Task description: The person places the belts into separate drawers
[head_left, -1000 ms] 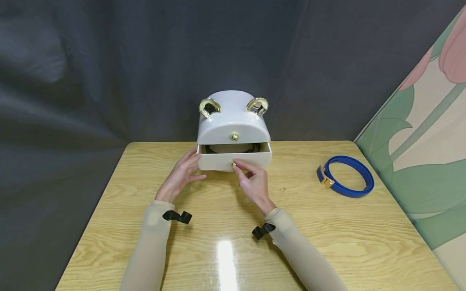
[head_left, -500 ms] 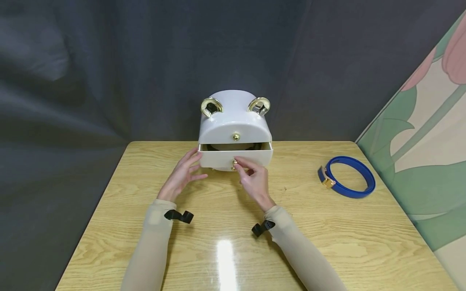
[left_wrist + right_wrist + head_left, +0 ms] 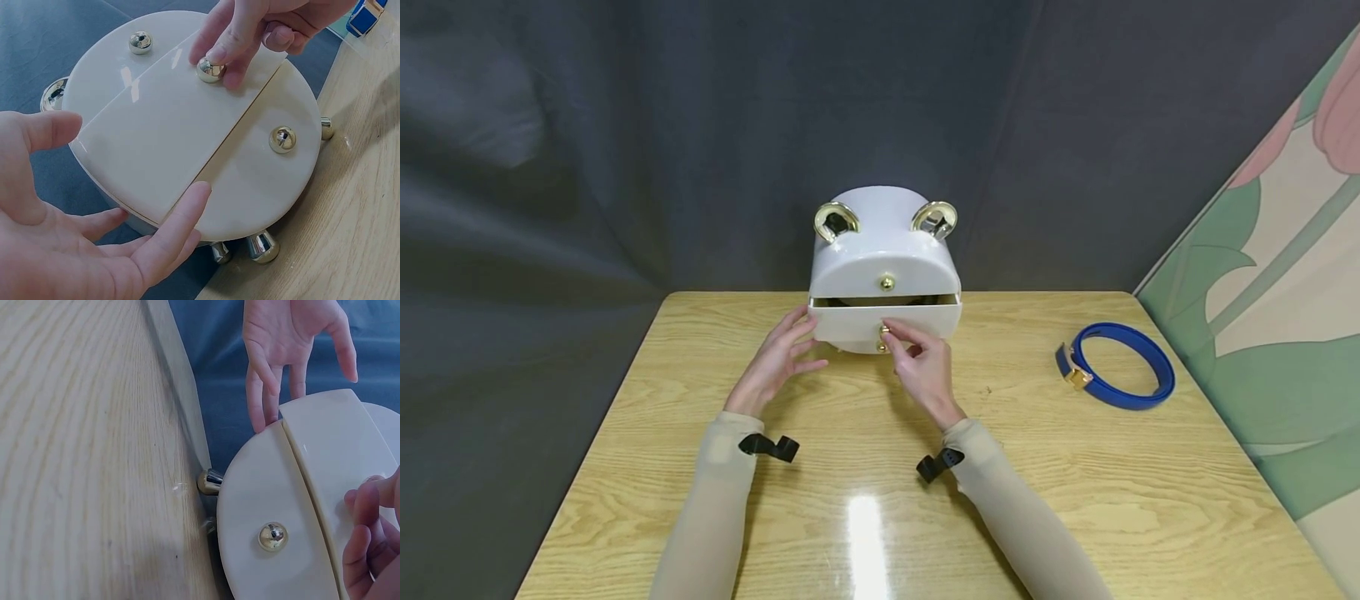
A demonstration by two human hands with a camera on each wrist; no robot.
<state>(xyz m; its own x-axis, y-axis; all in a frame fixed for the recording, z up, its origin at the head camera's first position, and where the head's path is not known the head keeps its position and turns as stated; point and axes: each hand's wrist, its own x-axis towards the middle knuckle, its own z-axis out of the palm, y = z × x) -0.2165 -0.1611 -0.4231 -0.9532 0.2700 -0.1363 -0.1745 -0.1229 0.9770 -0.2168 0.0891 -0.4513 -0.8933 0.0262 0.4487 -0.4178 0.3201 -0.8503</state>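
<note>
A white round-fronted jewelry box with gold ears stands at the far edge of the table. Its middle drawer is partly out, leaving a narrow dark gap above the front. My right hand pinches that drawer's gold knob between thumb and fingers. My left hand has its fingers spread and touches the box's left side. In the left wrist view, one of its fingertips lies near the seam below the drawer front. What the drawer holds is mostly hidden.
A coiled blue belt with a gold buckle lies on the wooden table to the right. Dark cloth hangs behind the table, and a flower-patterned cloth runs along its right side.
The middle drawer has slid inward with my right hand on its knob, so the gap above it has narrowed. A lower knob now shows beneath it. My left hand stays beside the box.
</note>
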